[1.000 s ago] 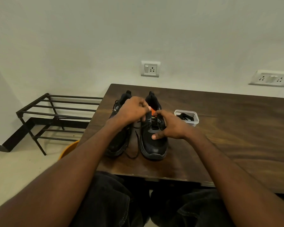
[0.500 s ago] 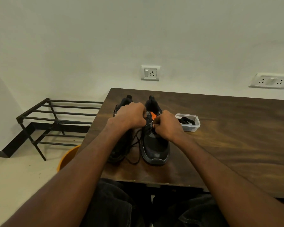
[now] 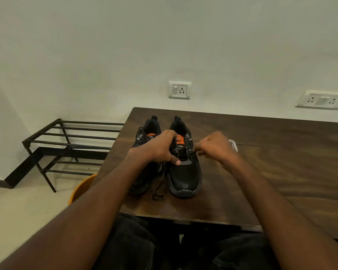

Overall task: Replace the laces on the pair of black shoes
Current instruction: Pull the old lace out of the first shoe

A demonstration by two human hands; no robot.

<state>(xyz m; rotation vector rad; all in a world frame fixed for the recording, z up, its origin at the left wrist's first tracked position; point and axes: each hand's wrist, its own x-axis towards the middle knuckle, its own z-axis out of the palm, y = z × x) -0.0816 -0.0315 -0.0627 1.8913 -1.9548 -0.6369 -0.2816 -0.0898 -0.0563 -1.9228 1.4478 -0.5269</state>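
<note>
Near the table's (image 3: pixel 261 152) left edge, the left hand (image 3: pixel 158 148) grips the right shoe (image 3: pixel 183 172) while the right hand (image 3: pixel 215 147) (blurred) has swung right, pinching the lace (image 3: pixel 191 152) out, so unlacing advances.

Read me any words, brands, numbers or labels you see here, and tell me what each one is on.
No text can be read.
Orange tongue label on the right shoe: dark print, too blurred to read.
Small pale mark on that shoe's side: too small.
Pale mark on the left shoe: too small.

A dark wooden table (image 3: pixel 261 162) carries two black shoes (image 3: pixel 185 176) and a clear tub (image 3: pixel 234 143).
</note>
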